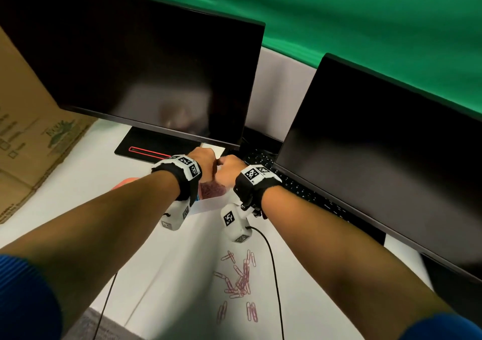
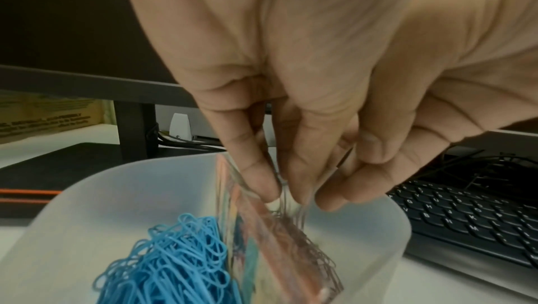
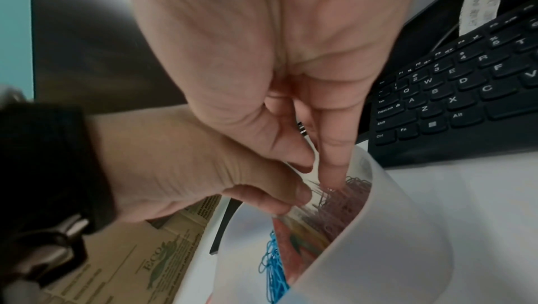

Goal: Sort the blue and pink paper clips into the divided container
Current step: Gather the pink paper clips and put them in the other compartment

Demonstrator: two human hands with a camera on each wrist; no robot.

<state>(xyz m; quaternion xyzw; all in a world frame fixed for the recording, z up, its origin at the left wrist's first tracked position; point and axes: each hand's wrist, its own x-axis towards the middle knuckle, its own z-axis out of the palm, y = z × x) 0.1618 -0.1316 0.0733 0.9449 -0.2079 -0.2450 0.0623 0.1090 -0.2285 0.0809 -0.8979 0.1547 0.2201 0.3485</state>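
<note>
The translucent divided container (image 2: 401,228) stands in front of the monitor base. Blue paper clips (image 2: 174,256) fill its left compartment and pink paper clips (image 3: 343,203) lie in the right one, past the divider (image 2: 232,217). My left hand (image 2: 279,189) and right hand (image 3: 317,166) meet fingertip to fingertip just above the pink side. Both pinch a blurred bunch of thin pink clips that hangs down into that compartment. In the head view the left hand (image 1: 206,162) and right hand (image 1: 229,167) hide most of the container. Several loose pink clips (image 1: 240,279) lie on the white table near me.
Two dark monitors (image 1: 146,65) stand behind the container, the right one (image 1: 391,157) over a black keyboard (image 2: 471,217). A cardboard box (image 1: 28,130) leans at the left. Black wrist-camera cables (image 1: 273,274) trail across the table beside the loose clips.
</note>
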